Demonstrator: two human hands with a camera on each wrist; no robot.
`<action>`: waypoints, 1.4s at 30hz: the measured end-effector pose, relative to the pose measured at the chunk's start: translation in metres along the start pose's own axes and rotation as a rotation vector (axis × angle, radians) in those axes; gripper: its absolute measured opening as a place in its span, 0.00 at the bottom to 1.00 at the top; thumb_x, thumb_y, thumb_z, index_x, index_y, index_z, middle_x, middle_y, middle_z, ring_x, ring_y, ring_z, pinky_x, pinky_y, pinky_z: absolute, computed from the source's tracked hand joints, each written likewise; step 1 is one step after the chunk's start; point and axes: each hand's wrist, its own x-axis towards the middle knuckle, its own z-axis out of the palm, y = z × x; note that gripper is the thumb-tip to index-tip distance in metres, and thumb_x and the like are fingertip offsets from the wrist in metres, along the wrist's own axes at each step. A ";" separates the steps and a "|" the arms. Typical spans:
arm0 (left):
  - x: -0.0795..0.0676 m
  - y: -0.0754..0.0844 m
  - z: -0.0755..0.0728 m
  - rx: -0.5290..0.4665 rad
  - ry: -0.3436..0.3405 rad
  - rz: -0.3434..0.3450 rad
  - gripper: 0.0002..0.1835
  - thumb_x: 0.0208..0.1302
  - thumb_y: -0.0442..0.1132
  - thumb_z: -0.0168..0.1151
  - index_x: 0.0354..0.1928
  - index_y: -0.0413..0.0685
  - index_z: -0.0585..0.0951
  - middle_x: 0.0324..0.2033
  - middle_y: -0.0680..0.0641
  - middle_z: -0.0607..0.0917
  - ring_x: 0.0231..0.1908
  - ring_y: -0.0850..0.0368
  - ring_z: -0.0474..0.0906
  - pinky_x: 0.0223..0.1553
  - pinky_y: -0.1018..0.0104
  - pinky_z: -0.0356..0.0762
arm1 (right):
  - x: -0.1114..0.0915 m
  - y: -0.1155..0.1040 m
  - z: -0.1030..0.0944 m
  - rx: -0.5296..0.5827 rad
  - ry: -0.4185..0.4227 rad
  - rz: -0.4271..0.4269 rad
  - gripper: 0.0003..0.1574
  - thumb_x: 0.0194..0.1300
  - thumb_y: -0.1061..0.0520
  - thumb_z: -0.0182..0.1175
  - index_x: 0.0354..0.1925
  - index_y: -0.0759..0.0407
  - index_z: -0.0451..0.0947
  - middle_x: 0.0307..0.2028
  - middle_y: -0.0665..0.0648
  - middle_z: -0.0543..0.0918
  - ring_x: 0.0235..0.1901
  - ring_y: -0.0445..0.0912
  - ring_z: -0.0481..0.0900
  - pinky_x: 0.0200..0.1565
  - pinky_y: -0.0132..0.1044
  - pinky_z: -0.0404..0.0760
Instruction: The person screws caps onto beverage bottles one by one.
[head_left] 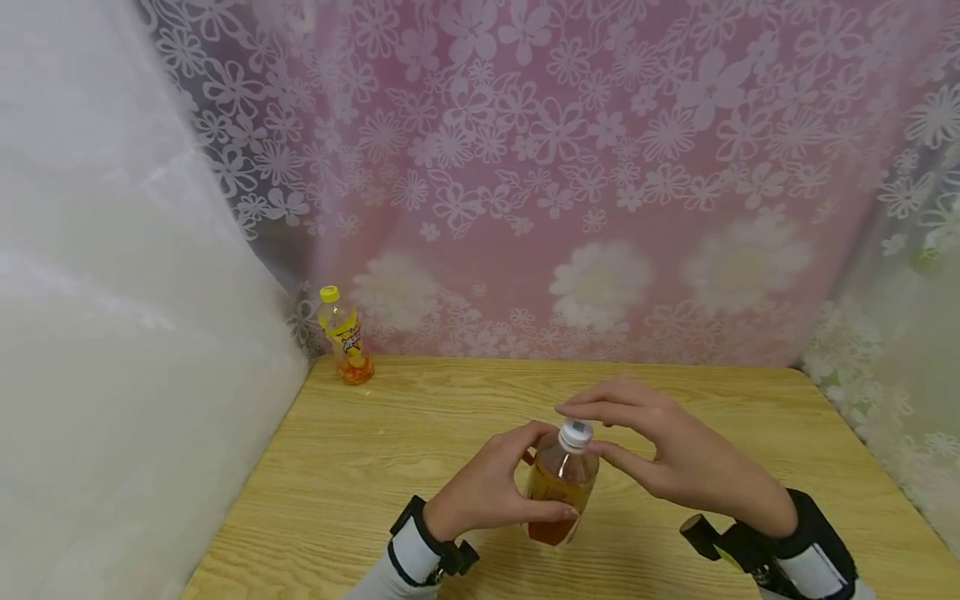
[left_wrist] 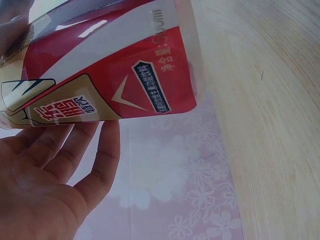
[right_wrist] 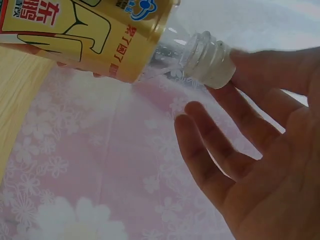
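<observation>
A drink bottle (head_left: 561, 487) with a white cap (head_left: 576, 432) is a little above or on the wooden table, tilted slightly. My left hand (head_left: 498, 483) grips its body, thumb across the near side and fingers behind. In the left wrist view, the red and gold label (left_wrist: 100, 75) fills the upper part, with the left fingers against it. My right hand (head_left: 660, 442) is at the bottle's top, thumb and index finger pinching the white cap. The right wrist view shows the translucent neck and the cap (right_wrist: 215, 65) at the fingertips, with the other fingers held apart.
A second bottle (head_left: 347, 337) with a yellow cap and some orange contents stands at the table's far left corner. Behind the wooden table (head_left: 360, 467) hangs a pink flowered curtain (head_left: 480, 208). White sheeting (head_left: 135, 333) borders the left side, and a flowered sheet (head_left: 900, 400) the right.
</observation>
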 end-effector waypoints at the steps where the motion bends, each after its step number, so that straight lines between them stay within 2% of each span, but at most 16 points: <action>1: 0.000 0.000 0.000 -0.003 0.000 -0.002 0.38 0.61 0.55 0.74 0.70 0.66 0.67 0.59 0.63 0.78 0.54 0.70 0.77 0.51 0.67 0.79 | 0.000 0.000 -0.001 0.013 -0.007 -0.012 0.33 0.66 0.59 0.70 0.65 0.38 0.76 0.60 0.39 0.77 0.59 0.38 0.76 0.52 0.38 0.83; 5: -0.001 0.001 0.000 -0.001 -0.002 0.001 0.37 0.61 0.55 0.74 0.70 0.66 0.68 0.59 0.63 0.78 0.54 0.70 0.77 0.51 0.67 0.80 | 0.001 -0.002 0.005 -0.002 0.046 0.006 0.25 0.64 0.58 0.72 0.57 0.41 0.81 0.50 0.38 0.79 0.48 0.35 0.78 0.44 0.34 0.82; 8: 0.000 0.002 0.000 0.004 -0.007 0.002 0.36 0.61 0.55 0.74 0.69 0.67 0.68 0.58 0.64 0.79 0.53 0.71 0.77 0.51 0.68 0.80 | 0.003 -0.004 0.013 -0.133 0.134 0.044 0.15 0.61 0.49 0.75 0.45 0.41 0.82 0.42 0.38 0.77 0.39 0.34 0.76 0.38 0.33 0.80; 10: 0.000 0.002 0.000 0.002 -0.010 0.003 0.36 0.61 0.55 0.74 0.69 0.66 0.69 0.58 0.64 0.79 0.52 0.71 0.77 0.51 0.69 0.80 | 0.004 -0.006 0.017 -0.229 0.173 0.064 0.17 0.58 0.42 0.75 0.42 0.42 0.80 0.40 0.40 0.77 0.36 0.34 0.76 0.35 0.33 0.79; 12: 0.000 0.002 0.000 -0.004 -0.011 0.002 0.36 0.61 0.55 0.74 0.68 0.66 0.69 0.57 0.64 0.79 0.52 0.71 0.78 0.52 0.69 0.80 | 0.004 -0.006 0.019 -0.277 0.186 0.069 0.23 0.56 0.37 0.75 0.45 0.42 0.81 0.42 0.41 0.79 0.37 0.35 0.78 0.35 0.34 0.80; 14: 0.000 0.002 0.000 -0.009 -0.013 0.003 0.36 0.61 0.55 0.74 0.69 0.66 0.68 0.58 0.64 0.79 0.53 0.71 0.78 0.52 0.69 0.80 | 0.002 -0.006 0.016 -0.219 0.153 0.063 0.27 0.58 0.38 0.74 0.53 0.41 0.81 0.48 0.42 0.80 0.43 0.38 0.80 0.39 0.38 0.83; 17: -0.001 0.003 -0.001 -0.015 -0.014 0.008 0.37 0.61 0.54 0.74 0.70 0.66 0.67 0.59 0.63 0.78 0.54 0.70 0.77 0.52 0.68 0.80 | 0.000 -0.005 0.009 -0.047 0.061 0.048 0.31 0.63 0.47 0.73 0.63 0.37 0.77 0.58 0.40 0.78 0.55 0.39 0.78 0.49 0.41 0.84; 20: -0.002 0.003 -0.001 -0.013 -0.013 0.013 0.38 0.61 0.53 0.74 0.71 0.65 0.67 0.61 0.62 0.78 0.56 0.69 0.77 0.53 0.66 0.80 | -0.002 -0.003 0.003 0.054 -0.004 0.022 0.31 0.68 0.56 0.69 0.65 0.35 0.75 0.60 0.38 0.77 0.60 0.38 0.75 0.54 0.40 0.82; 24: -0.002 0.003 -0.001 -0.007 -0.016 0.019 0.38 0.61 0.53 0.74 0.71 0.65 0.67 0.60 0.62 0.78 0.55 0.69 0.77 0.53 0.66 0.80 | -0.002 -0.002 0.004 0.055 0.014 0.001 0.27 0.67 0.58 0.69 0.61 0.37 0.78 0.55 0.37 0.79 0.54 0.35 0.78 0.50 0.36 0.83; 29: -0.002 0.003 0.000 -0.032 -0.032 0.022 0.37 0.61 0.52 0.74 0.69 0.66 0.68 0.58 0.63 0.79 0.54 0.70 0.78 0.53 0.67 0.80 | 0.001 -0.005 0.011 -0.030 0.074 0.063 0.19 0.62 0.47 0.73 0.48 0.36 0.76 0.44 0.34 0.76 0.43 0.33 0.77 0.43 0.35 0.81; 31: -0.002 0.003 0.000 -0.045 -0.039 0.024 0.36 0.61 0.52 0.75 0.69 0.66 0.68 0.58 0.63 0.79 0.54 0.70 0.78 0.54 0.66 0.80 | 0.001 -0.005 0.013 -0.057 0.073 0.082 0.22 0.60 0.42 0.74 0.48 0.36 0.75 0.44 0.34 0.75 0.42 0.32 0.76 0.42 0.35 0.81; 33: -0.002 0.003 0.000 -0.050 -0.044 0.027 0.36 0.61 0.52 0.74 0.69 0.66 0.68 0.58 0.63 0.79 0.54 0.70 0.77 0.54 0.67 0.80 | -0.001 -0.006 0.013 -0.041 0.055 0.080 0.26 0.60 0.41 0.73 0.54 0.36 0.75 0.48 0.36 0.76 0.43 0.33 0.76 0.42 0.35 0.81; 35: -0.002 0.003 0.000 -0.049 -0.047 0.031 0.36 0.61 0.52 0.74 0.69 0.66 0.68 0.58 0.63 0.79 0.55 0.70 0.77 0.54 0.67 0.80 | -0.002 -0.004 0.011 0.025 0.022 0.060 0.28 0.63 0.44 0.72 0.59 0.37 0.75 0.54 0.39 0.77 0.48 0.35 0.77 0.45 0.36 0.81; 38: -0.002 0.003 0.000 -0.033 -0.043 0.042 0.37 0.61 0.52 0.74 0.70 0.66 0.67 0.59 0.62 0.78 0.55 0.70 0.77 0.53 0.67 0.80 | -0.005 -0.002 0.007 0.140 -0.028 0.015 0.30 0.68 0.55 0.68 0.66 0.41 0.75 0.59 0.43 0.78 0.54 0.38 0.77 0.50 0.37 0.82; 40: -0.002 0.004 0.000 -0.030 -0.039 0.045 0.38 0.61 0.51 0.74 0.70 0.66 0.67 0.60 0.62 0.78 0.56 0.69 0.77 0.53 0.67 0.79 | -0.005 0.000 0.006 0.175 -0.039 -0.002 0.28 0.69 0.59 0.67 0.64 0.42 0.76 0.58 0.44 0.79 0.55 0.38 0.78 0.51 0.38 0.82; 42: -0.002 0.004 0.000 -0.028 -0.038 0.046 0.37 0.61 0.51 0.74 0.70 0.66 0.67 0.60 0.62 0.78 0.56 0.70 0.77 0.54 0.68 0.79 | -0.004 0.001 0.006 0.169 -0.033 0.005 0.26 0.69 0.59 0.67 0.61 0.40 0.77 0.55 0.41 0.80 0.53 0.36 0.79 0.51 0.37 0.82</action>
